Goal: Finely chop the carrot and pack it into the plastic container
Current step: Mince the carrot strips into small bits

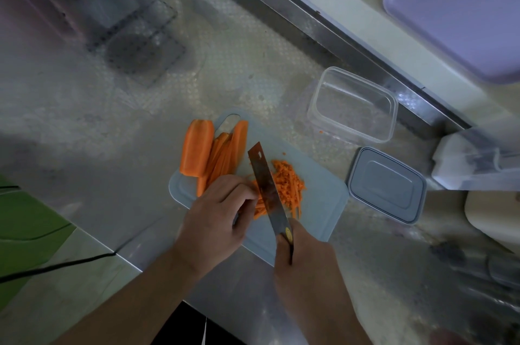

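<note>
1. The left hand [216,218] has its fingers [243,189] curled down onto a bunch of carrot strips [260,208], pinning them to the board with the knuckles set against the flat of the blade.
2. The right hand [298,254] has its fingers wrapped tight round the handle of the knife [267,187]; only a yellow spot on the handle shows above the fist.
3. The knife's broad blade runs from the fist toward 11 o'clock, edge down across the strips, between the left hand's fingers and the chopped heap.
4. Just at 3 o'clock of the blade lies a pile of finely chopped carrot [289,181], with a few longer strips at its near edge.
5. At 10 o'clock of the left hand lie uncut carrot slices [225,156], and touching them on the far left a thick carrot half [197,150], partly overhanging the board's edge.
6. All of this rests on a pale blue cutting board [320,204] on the steel bench [84,125].
7. At 1 o'clock of the board stands the clear plastic container [353,105], open, with one orange crumb beside its near wall.
8. At 3 o'clock of the board, just beside it, lies the grey-blue lid [387,185], flat on the bench.
9. A lilac tray [461,9] sits at the far 1 o'clock, on the ledge beyond the bench.
</note>
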Demonstrator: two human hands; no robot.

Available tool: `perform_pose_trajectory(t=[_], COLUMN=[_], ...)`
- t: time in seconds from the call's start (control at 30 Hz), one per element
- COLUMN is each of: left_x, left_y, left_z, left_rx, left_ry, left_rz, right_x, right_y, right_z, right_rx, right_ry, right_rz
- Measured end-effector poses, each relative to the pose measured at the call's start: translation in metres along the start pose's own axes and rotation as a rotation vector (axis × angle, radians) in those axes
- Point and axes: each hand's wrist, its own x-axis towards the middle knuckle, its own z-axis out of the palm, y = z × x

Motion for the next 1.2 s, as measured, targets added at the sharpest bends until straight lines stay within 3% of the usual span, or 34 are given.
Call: perform_pose_trajectory(t=[0.2, 0.63, 1.2], left_x=[0.0, 0.001, 0.0], left_y=[-0.001, 0.0, -0.002], left_z=[0.001, -0.001, 0.001], left_rx=[-0.008, 0.022, 0.043], left_ry=[-0.007, -0.03, -0.044], left_rz=[-0.012, -0.006, -0.007], right_x=[0.008, 0.001, -0.002], right_y=[-0.007, 0.0, -0.005], right_z=[0.0, 0.005, 0.004], right_rx=[-0.114, 0.046, -0.059], right_ry=[-0.045, 0.032, -0.041], right_rz=[0.003, -0.024, 0.023])
